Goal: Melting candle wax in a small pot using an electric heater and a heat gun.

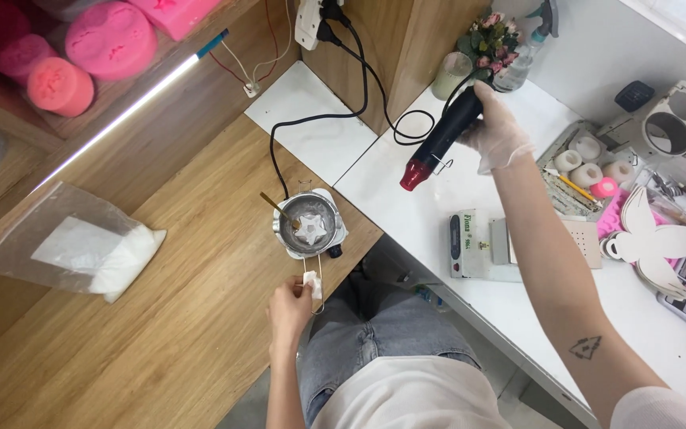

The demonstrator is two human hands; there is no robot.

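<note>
Bare wood left of melting pot (pixel 309 225), plastic bag (pixel 73 246) far left, black cord (pixel 343 115) behind pot

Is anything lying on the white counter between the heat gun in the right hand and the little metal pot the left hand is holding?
Nothing visible. The heat gun, in the right hand, points toward the metal pot; only bare white counter lies between. The left hand grips the pot's handle.

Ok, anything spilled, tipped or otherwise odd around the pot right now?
Nothing spilled. The pot sits upright at the wooden counter's edge; the left hand pinches its handle. The right hand holds the heat gun, aimed off the pot.
</note>
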